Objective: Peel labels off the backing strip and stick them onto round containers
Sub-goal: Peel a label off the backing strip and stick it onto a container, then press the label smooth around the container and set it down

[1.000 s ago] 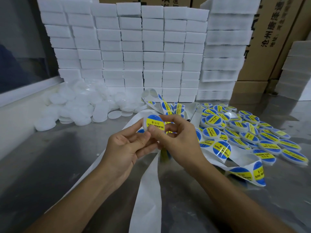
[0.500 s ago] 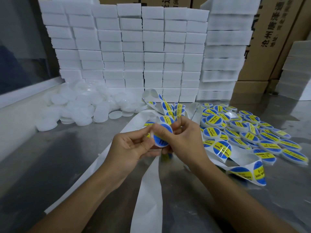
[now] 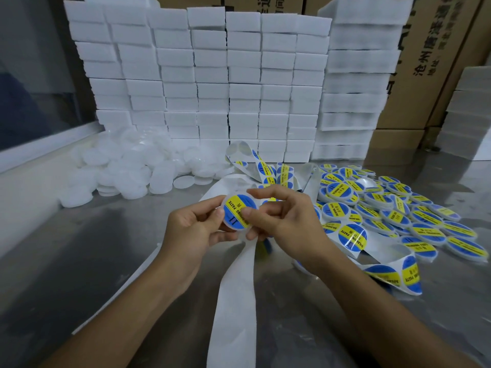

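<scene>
Both hands hold one round white container (image 3: 236, 212) above the metal table; a blue and yellow label covers its face. My left hand (image 3: 195, 231) grips its left edge with thumb and fingers. My right hand (image 3: 284, 217) pinches its right side, thumb on the label. A white backing strip (image 3: 233, 288) runs from under the hands toward me. A strip section with labels still on it (image 3: 382, 272) curls at the right. Unlabelled white containers (image 3: 127, 168) lie heaped at the left, labelled ones (image 3: 398, 213) at the right.
A wall of stacked white foam blocks (image 3: 212, 83) stands at the back of the steel table (image 3: 93, 261). Cardboard boxes (image 3: 425, 75) rise behind at the right. A window ledge (image 3: 39, 150) borders the left side.
The container has been turned so its labelled face points up toward me again. My right thumb now lies on the label, and both hands sit slightly higher.
</scene>
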Demonstrator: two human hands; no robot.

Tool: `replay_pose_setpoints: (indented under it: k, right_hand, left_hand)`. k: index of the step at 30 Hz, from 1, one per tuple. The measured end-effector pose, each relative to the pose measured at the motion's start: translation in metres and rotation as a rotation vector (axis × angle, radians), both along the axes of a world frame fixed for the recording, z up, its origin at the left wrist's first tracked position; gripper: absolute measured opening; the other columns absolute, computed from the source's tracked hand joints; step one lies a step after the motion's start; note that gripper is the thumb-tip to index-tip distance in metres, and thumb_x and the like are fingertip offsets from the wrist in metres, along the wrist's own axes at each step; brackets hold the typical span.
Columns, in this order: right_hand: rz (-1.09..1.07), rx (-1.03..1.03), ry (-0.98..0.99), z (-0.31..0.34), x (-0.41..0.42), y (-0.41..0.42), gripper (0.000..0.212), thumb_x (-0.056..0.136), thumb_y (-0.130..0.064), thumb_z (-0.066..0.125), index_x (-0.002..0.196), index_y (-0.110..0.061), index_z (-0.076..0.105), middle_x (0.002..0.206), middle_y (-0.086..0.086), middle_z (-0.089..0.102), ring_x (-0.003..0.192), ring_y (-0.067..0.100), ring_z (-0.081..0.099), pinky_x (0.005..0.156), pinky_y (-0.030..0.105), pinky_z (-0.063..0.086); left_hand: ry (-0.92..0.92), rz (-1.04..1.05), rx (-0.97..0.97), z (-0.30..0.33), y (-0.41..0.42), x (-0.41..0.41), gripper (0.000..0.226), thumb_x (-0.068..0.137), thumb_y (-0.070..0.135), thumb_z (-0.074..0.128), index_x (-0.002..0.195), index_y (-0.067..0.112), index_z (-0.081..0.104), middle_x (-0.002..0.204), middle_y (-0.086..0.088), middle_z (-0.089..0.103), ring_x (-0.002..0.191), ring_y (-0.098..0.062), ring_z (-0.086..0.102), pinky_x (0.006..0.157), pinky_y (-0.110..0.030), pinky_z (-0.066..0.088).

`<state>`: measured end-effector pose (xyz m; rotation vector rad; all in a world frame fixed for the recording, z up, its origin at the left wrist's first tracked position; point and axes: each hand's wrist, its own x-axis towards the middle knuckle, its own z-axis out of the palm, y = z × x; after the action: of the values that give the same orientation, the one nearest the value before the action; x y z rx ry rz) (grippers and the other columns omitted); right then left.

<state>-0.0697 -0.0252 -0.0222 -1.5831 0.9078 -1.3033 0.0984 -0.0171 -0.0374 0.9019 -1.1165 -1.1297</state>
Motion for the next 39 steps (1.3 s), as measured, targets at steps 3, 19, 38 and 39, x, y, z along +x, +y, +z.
replay_pose_setpoints:
  k: [3, 19, 38, 39]
  right_hand:
    - [-0.091, -0.038, -0.058, 0.0, -0.002, -0.001, 0.011, 0.088, -0.018, 0.071, 0.085, -0.008, 0.066, 0.057, 0.012, 0.068, 0.038, 0.02, 0.059, 0.04, 0.021, 0.044]
    - [-0.278, -0.363, 0.369, -0.005, 0.001, 0.002, 0.054, 0.073, -0.032, 0.085, 0.122, -0.033, 0.062, 0.116, -0.01, 0.059, 0.092, 0.0, 0.061, 0.07, 0.018, 0.053]
    - [-1.061, 0.02, 0.697, -0.015, -0.102, -0.041, 0.028, 0.084, -0.037, 0.07, 0.101, -0.014, 0.072, 0.076, 0.0, 0.063, 0.071, 0.019, 0.053, 0.06, 0.029, 0.04]
    - [-1.05, 0.049, 0.718, -0.016, -0.105, -0.042, 0.025, 0.085, -0.034, 0.07, 0.096, -0.012, 0.074, 0.071, 0.001, 0.06, 0.067, 0.02, 0.053, 0.058, 0.03, 0.041]
  left_hand:
    - [-0.085, -0.026, -0.032, -0.001, 0.003, -0.007, 0.028, 0.093, 0.002, 0.056, 0.095, 0.022, 0.075, 0.081, -0.006, 0.075, 0.066, -0.017, 0.068, 0.06, -0.025, 0.056]
    - [-0.074, 0.14, 0.025, 0.004, 0.005, -0.01, 0.014, 0.088, 0.008, 0.066, 0.093, 0.019, 0.071, 0.077, -0.002, 0.076, 0.064, -0.01, 0.069, 0.052, -0.021, 0.054]
    - [-0.635, 0.086, -0.1, -0.021, 0.003, -0.015, 0.049, 0.071, 0.006, 0.069, 0.101, 0.04, 0.049, 0.107, 0.006, 0.062, 0.087, -0.01, 0.066, 0.065, -0.016, 0.047]
    - [-0.606, 0.081, -0.081, -0.021, 0.003, -0.014, 0.052, 0.075, -0.006, 0.061, 0.099, 0.039, 0.049, 0.109, 0.004, 0.063, 0.092, -0.014, 0.067, 0.064, -0.018, 0.046]
